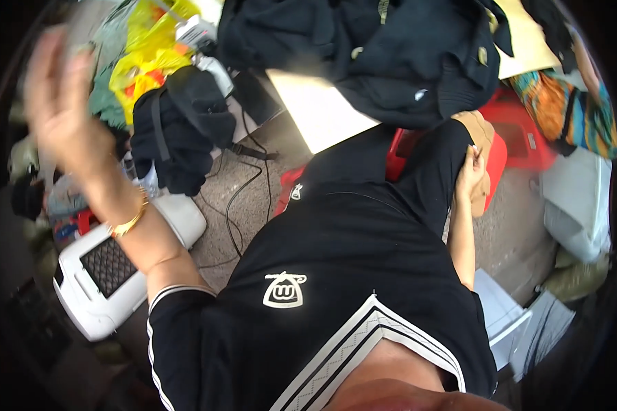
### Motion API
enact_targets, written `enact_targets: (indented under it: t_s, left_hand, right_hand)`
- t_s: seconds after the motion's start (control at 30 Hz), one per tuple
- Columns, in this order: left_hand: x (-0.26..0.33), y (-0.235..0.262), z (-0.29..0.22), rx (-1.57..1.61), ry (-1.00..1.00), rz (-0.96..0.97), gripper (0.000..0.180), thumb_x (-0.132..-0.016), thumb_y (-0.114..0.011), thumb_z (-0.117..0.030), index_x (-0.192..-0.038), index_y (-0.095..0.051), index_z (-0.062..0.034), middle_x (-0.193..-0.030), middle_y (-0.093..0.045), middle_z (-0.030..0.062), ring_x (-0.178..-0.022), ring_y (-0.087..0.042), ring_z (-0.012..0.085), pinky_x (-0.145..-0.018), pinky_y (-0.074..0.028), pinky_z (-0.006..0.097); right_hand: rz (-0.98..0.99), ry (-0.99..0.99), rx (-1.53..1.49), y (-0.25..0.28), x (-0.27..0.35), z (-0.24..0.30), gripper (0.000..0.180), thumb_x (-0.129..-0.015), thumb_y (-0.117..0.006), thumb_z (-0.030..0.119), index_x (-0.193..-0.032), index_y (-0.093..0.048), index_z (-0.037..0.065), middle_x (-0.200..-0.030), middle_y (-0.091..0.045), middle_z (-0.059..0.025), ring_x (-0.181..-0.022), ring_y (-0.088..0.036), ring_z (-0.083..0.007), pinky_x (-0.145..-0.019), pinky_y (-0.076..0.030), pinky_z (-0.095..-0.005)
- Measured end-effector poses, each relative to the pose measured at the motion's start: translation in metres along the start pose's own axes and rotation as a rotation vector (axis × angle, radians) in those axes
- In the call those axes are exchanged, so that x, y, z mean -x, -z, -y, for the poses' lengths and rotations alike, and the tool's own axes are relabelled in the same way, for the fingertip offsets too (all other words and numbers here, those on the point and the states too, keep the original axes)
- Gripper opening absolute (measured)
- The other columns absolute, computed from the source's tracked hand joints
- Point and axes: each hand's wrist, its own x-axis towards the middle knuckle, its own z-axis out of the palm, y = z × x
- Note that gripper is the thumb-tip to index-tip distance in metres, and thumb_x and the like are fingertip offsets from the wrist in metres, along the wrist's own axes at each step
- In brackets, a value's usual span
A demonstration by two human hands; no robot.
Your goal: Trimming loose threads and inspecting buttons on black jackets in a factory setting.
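Observation:
My left hand (pixel 72 103) is raised at the far left, blurred by motion, its fingers stretched out with nothing visible in them. A gold bracelet (pixel 131 218) circles that wrist. My right hand (pixel 468 177) is low beside my black trouser leg (pixel 428 161), at the edge of a tan item (pixel 485 137). Its fingers look curled together; whatever they may hold is too small to make out. In front of me, a dark navy garment (pixel 391 61) with a metal zip lies heaped over a pale tabletop (pixel 319 109), touched by neither hand.
A black bag (pixel 178 130) and yellow plastic bags (pixel 147 68) stand at the left, above a white plastic case (pixel 113 294). Dark cables (pixel 232 205) cross the floor. Red plastic seats (pixel 521 130) and a patterned orange-and-teal cloth (pixel 562 109) are at the right, near a pale bin (pixel 574 202).

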Motion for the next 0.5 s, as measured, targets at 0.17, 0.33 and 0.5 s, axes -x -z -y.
enact_targets:
  t_s: [0.17, 0.33, 0.5]
  left_hand:
    - [0.131, -0.013, 0.104, 0.078, 0.808, 0.364, 0.039, -0.083, -0.071, -0.015, -0.119, -0.061, -0.0005, -0.114, -0.064, 0.0103, -0.103, -0.059, 0.0144, -0.091, -0.046, 0.028]
    - [0.219, -0.053, 0.150, -0.086, 0.812, 0.617, 0.030, -0.086, -0.062, -0.011, -0.113, -0.063, 0.0030, -0.109, -0.065, 0.0178, -0.100, -0.066, 0.0247, -0.085, -0.050, 0.031]
    - [0.222, -0.064, 0.134, -0.282, 0.668, 0.525, 0.038, -0.085, -0.062, -0.008, -0.123, -0.060, -0.0033, -0.116, -0.063, 0.0167, -0.094, -0.067, 0.0214, -0.084, -0.050, 0.031]
  right_hand:
    - [-0.031, -0.003, 0.061, 0.013, 0.000, -0.001, 0.018, -0.093, -0.062, 0.015, -0.102, -0.062, 0.000, -0.096, -0.063, -0.0041, -0.091, -0.057, -0.0110, -0.086, -0.043, -0.0241]
    - [-0.028, -0.015, 0.071, 0.010, 0.000, -0.001, 0.016, -0.093, -0.062, 0.015, -0.100, -0.063, 0.000, -0.095, -0.063, -0.0042, -0.092, -0.057, -0.0118, -0.088, -0.043, -0.0253]
    - [-0.043, 0.008, 0.092, 0.012, -0.001, 0.001, 0.017, -0.093, -0.063, 0.015, -0.100, -0.063, 0.001, -0.095, -0.063, -0.0040, -0.091, -0.057, -0.0117, -0.088, -0.043, -0.0251]
